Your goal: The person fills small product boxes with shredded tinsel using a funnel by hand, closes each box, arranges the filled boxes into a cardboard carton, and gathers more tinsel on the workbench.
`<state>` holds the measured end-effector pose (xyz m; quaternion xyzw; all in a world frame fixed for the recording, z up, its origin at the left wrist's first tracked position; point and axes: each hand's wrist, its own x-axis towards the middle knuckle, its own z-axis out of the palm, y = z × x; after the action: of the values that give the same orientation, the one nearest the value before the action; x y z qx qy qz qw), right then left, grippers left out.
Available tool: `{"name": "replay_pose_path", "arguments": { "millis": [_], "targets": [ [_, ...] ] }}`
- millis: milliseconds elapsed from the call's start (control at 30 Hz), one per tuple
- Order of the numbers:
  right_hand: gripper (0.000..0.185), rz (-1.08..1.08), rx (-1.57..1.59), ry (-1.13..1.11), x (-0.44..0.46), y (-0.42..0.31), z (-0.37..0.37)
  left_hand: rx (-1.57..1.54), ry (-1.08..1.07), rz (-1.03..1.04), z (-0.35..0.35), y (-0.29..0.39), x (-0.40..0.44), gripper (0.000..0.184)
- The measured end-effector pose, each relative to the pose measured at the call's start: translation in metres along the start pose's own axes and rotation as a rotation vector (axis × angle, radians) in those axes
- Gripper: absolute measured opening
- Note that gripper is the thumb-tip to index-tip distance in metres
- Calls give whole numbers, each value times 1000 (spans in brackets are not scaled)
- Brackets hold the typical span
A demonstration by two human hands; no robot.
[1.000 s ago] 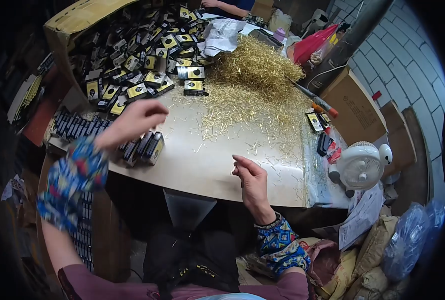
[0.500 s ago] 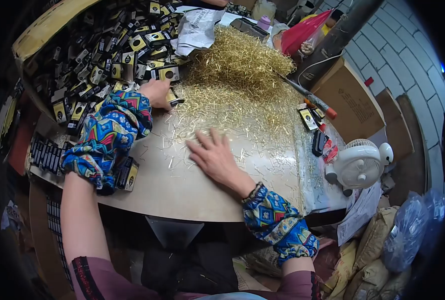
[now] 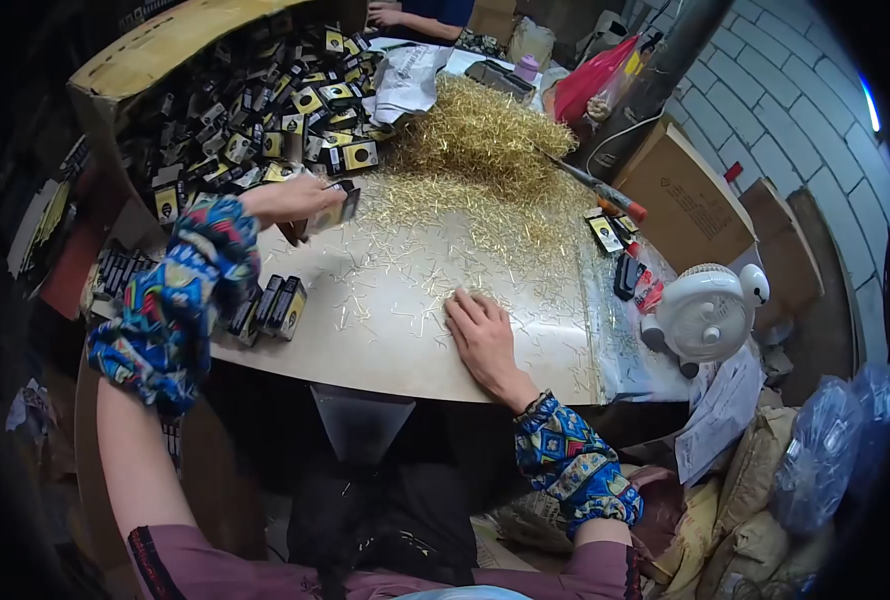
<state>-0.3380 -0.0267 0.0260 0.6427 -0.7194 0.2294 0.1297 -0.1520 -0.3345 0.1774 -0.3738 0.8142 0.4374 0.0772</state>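
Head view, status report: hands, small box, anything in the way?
Left hand gripping small box, blurred, beside the box pile. Right hand low at the tabletop, grip unclear. Loose gold pins strewn between hands.

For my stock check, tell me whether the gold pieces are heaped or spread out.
Both: the gold pieces form a heap at the back and lie scattered near the right hand.

Your left arm reaches out further than the right: left forearm running up and forward, left hand turned inward, fingers bent in a grip. Your right hand is palm down, fingers slightly curled and pointing forward, right wrist angled in toward centre.
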Motion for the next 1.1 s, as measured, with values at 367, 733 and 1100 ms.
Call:
{"name": "replay_pose_path", "arguments": {
  "millis": [367, 733, 1100],
  "targets": [
    [29, -43, 282, 36, -16, -27, -3, -1517, -164, 122, 164, -93, -179, 53],
    [44, 2, 120, -117, 3, -38, 9, -1952, -11, -185, 285, -202, -220, 33],
    [40, -4, 245, -69, 4, -94, 36, -1114, 145, -194, 365, -190, -186, 27]
  ]
}}
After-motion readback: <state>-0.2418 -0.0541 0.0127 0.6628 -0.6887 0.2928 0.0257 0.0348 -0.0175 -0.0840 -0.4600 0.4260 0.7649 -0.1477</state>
